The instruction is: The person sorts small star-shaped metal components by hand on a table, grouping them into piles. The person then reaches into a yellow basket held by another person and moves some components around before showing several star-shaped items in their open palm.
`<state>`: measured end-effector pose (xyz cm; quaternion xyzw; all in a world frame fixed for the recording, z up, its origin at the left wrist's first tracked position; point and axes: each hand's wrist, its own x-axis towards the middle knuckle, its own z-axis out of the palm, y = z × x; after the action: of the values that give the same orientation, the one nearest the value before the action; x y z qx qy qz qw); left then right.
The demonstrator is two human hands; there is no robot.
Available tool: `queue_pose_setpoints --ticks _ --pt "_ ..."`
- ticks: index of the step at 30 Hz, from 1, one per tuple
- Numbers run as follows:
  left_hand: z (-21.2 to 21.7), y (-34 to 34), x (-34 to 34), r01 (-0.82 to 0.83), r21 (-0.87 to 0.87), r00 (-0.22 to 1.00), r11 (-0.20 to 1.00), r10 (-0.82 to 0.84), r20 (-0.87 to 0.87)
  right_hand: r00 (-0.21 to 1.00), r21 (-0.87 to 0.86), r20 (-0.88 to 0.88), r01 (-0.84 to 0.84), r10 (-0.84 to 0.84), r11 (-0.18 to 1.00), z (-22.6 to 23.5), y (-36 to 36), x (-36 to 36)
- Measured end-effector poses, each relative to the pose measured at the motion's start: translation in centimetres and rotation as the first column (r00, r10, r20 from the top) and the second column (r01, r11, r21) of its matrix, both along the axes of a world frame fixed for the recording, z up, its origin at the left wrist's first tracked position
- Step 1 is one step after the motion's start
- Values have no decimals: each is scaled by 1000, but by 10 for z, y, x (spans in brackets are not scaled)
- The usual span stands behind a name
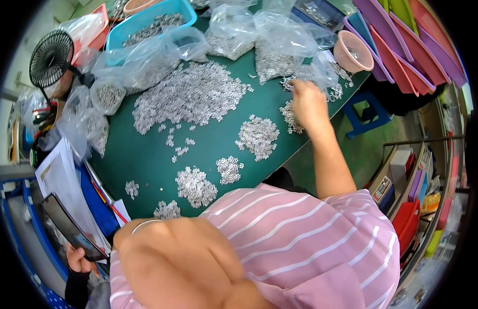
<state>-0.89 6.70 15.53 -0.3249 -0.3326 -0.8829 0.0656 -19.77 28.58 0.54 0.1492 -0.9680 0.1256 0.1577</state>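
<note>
At the far right of the green table, my right hand (307,103) reaches down with curled fingers to small silver metal pieces (288,82). Whatever it pinches is too small to make out. Just beneath that hand lies a small heap of metal pieces (291,118). My left hand (182,252) is raised close to the camera, large and blurred, with a bracelet (146,223) at the wrist; its fingers are hidden. A wide spread of metal pieces (190,92) covers the table's middle. Nearer me sit smaller heaps, including one pile (257,137) and another pile (196,187).
Clear plastic bags of metal parts (275,56) line the far side, beside a light-blue tub (112,38) and a pink bowl (354,51). A black fan (52,59) stands at left. Another person's hand (78,259) holds a phone (74,226). A blue stool (366,116) stands right.
</note>
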Motion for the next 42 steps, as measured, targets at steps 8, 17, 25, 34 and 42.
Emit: queue_pose_setpoints --ticks 8,17,25,34,42 --pt "6 18 5 6 73 958 997 15 -286 991 135 101 79 -93 988 -15 0 -14" --pt "-3 15 9 11 78 928 997 19 -373 984 108 86 148 -158 983 -21 -1 -26" --pt "-10 14 4 49 73 915 996 -16 -402 997 -50 -17 71 -72 996 -35 18 -39" --pt "-14 10 0 76 75 903 994 -36 -428 997 63 -7 82 -82 995 -36 9 -39" --pt "-15 6 0 78 61 900 995 -44 -434 992 -274 83 113 -93 955 -20 16 -44"
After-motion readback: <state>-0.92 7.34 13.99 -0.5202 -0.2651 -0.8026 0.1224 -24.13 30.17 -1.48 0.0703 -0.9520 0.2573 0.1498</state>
